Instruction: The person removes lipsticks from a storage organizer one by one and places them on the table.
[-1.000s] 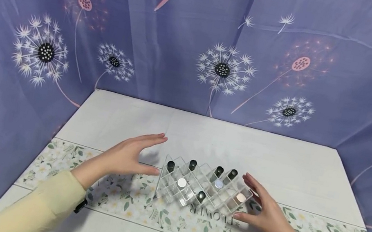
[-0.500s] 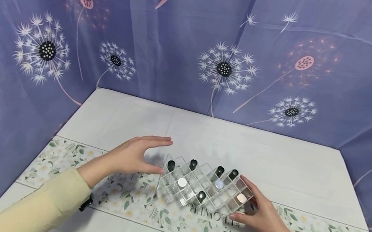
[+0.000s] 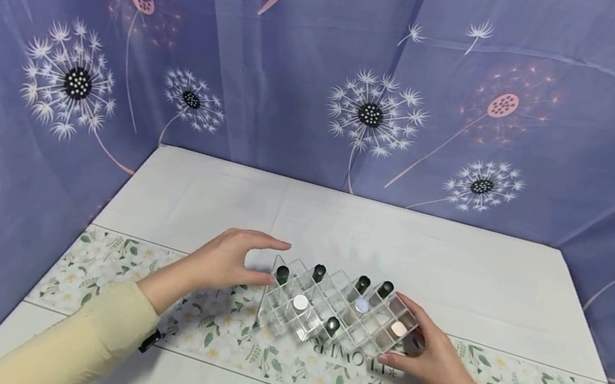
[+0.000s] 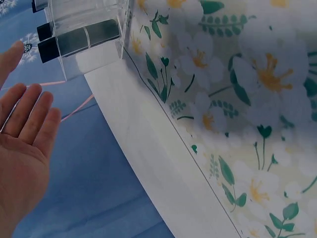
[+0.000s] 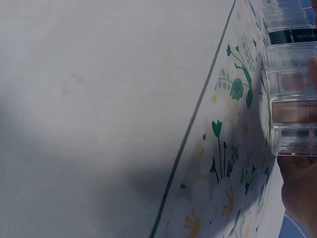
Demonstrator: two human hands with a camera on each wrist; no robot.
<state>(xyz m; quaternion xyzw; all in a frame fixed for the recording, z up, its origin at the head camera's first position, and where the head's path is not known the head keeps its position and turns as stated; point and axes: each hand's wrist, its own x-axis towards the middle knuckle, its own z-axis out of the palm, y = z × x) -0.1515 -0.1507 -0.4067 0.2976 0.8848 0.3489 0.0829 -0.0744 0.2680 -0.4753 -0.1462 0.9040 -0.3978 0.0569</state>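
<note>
A clear acrylic lipstick organizer (image 3: 345, 310) with diamond-shaped slots stands on the table in the head view. Several black-capped lipstick tubes (image 3: 282, 275) sit in it, along with a white-capped tube (image 3: 300, 303), a pale blue one (image 3: 361, 305) and a peach one (image 3: 398, 329). My right hand (image 3: 432, 358) holds the organizer's right end, thumb at the front corner and fingers at the back. Beside the left end is my left hand (image 3: 230, 262), fingers stretched out; the left wrist view shows this hand (image 4: 22, 163) apart from the organizer (image 4: 91, 15).
A floral runner (image 3: 282, 369) with printed lettering crosses the white table (image 3: 207, 202). Purple curtains (image 3: 290, 79) with dandelion prints hang behind the table and at both sides. Part of a dark wrist device (image 3: 149, 340) shows under the left sleeve.
My left hand has moved right, toward the organizer's left end. The right hand has come in around the right end. The organizer stays in place.
</note>
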